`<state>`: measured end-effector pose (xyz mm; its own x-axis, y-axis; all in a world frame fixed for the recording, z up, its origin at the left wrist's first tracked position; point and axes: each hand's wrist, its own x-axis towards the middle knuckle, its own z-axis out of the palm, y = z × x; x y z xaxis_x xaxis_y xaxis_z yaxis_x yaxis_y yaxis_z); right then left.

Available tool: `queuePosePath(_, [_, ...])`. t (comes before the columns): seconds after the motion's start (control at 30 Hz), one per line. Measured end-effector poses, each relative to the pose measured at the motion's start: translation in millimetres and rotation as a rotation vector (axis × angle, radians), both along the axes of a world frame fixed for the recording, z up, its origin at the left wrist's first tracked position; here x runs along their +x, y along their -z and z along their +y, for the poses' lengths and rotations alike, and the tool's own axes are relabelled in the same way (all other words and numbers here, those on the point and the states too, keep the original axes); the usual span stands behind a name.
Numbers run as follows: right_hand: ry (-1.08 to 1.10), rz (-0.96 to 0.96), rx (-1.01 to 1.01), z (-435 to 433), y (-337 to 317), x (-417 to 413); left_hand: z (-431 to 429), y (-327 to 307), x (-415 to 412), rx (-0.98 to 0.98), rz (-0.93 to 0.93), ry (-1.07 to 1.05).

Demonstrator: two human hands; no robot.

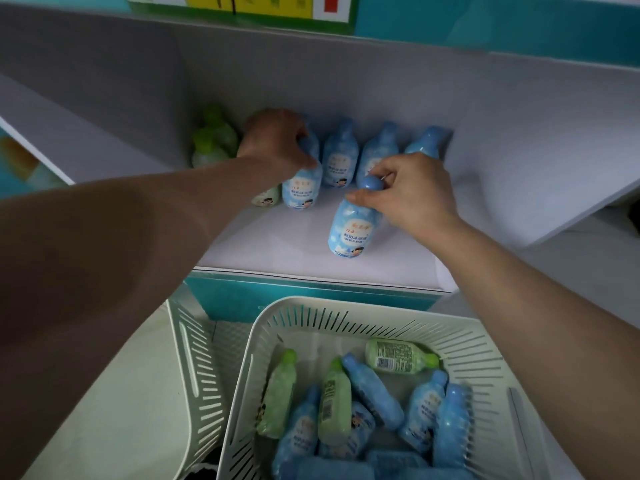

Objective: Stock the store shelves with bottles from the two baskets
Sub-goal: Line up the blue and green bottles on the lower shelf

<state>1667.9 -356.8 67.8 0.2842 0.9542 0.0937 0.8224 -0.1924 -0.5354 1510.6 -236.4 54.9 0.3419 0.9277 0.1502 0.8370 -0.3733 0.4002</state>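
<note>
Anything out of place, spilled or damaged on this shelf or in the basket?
Nothing spilled or damaged. One blue bottle, pinched at its cap by the right hand, stands alone in front of the back row; likely mid-placement. The loose bottles in the basket lie jumbled on their sides.

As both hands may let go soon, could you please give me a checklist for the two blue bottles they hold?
1. Right hand grips the cap of the front blue bottle: ok.
2. Its base flat on the shelf: cannot tell.
3. Left hand grips the left blue bottle: ok.
4. Both labels face outward: ok.
5. Green bottles grouped at left: ok.
6. Basket holds more bottles: ok.
</note>
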Motion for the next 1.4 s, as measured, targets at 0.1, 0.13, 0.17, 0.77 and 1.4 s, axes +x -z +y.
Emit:
queuePosePath(0.1, [0.002, 0.018, -0.001, 1, 4, 2, 6, 7, 0, 0.016, 0.063, -0.021])
queuePosePath(0.13, [0.003, 0.02, 0.0, 1, 5, 2, 7, 9, 0, 0.013, 0.074, -0.03])
queuePosePath(0.17, [0.005, 0.022, 0.001, 2, 5, 3, 9, 11, 0, 0.012, 0.082, -0.04])
queuePosePath(0.77, [0.02, 0.049, -0.001, 5, 15, 3, 18, 24, -2, -0.006, 0.053, -0.054])
queuePosePath(1.4, [-0.016, -0.109, 0.074, 48, 28, 1, -77, 53, -28, 0.079, 0.176, 0.115])
